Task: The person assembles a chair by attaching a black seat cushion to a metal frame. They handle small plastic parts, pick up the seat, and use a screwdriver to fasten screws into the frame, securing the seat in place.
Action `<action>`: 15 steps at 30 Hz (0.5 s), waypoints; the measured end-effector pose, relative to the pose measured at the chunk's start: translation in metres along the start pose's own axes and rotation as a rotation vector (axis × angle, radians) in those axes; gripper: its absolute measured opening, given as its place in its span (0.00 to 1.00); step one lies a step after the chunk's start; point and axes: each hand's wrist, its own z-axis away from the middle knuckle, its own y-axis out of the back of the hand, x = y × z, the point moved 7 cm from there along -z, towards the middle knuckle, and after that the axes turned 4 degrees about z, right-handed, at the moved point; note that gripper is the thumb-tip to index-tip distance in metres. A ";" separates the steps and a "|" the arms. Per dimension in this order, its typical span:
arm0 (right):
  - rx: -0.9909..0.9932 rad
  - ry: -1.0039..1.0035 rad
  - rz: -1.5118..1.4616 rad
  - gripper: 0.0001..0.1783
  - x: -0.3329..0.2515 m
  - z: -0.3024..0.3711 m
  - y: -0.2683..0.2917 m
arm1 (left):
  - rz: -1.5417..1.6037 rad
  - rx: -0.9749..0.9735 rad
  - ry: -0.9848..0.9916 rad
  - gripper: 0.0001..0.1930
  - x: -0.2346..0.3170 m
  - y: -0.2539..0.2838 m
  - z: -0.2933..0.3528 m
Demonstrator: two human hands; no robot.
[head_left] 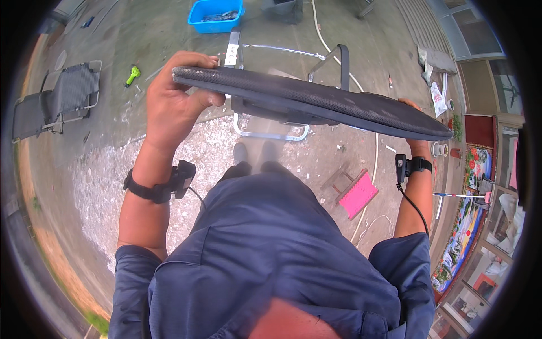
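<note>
I have the left hand [172, 106] pinching the left end of the pad [316, 101], thumb below, fingers above. The right hand [418, 147] is mostly hidden behind the other end; I can't tell how it closes. The pad is held up ahead of the shirt [271, 237], partly covering a metal frame [344, 68]. Farther out I see a pink stool [358, 195] right, a green drill [133, 75] and lounger [76, 85] left, a blue tub [216, 26] ahead.

dotted black pad [282, 88], pink seat [357, 195]; blue tub [217, 26]
</note>
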 end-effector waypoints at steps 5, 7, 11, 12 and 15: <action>-0.029 0.244 0.532 0.16 -0.009 -0.017 0.004 | 0.030 0.049 0.048 0.25 -0.002 -0.008 -0.008; -0.030 0.249 0.540 0.18 -0.017 -0.025 0.000 | 0.037 0.062 0.074 0.24 -0.004 -0.006 -0.012; -0.027 0.314 0.621 0.21 -0.047 -0.026 -0.013 | 0.031 0.046 0.031 0.20 0.001 0.008 -0.019; -0.025 0.349 0.646 0.22 -0.056 -0.026 -0.013 | 0.031 0.052 0.025 0.20 0.002 0.011 -0.021; -0.012 0.297 0.585 0.22 -0.058 -0.035 -0.013 | 0.010 0.042 0.002 0.18 0.007 0.017 -0.028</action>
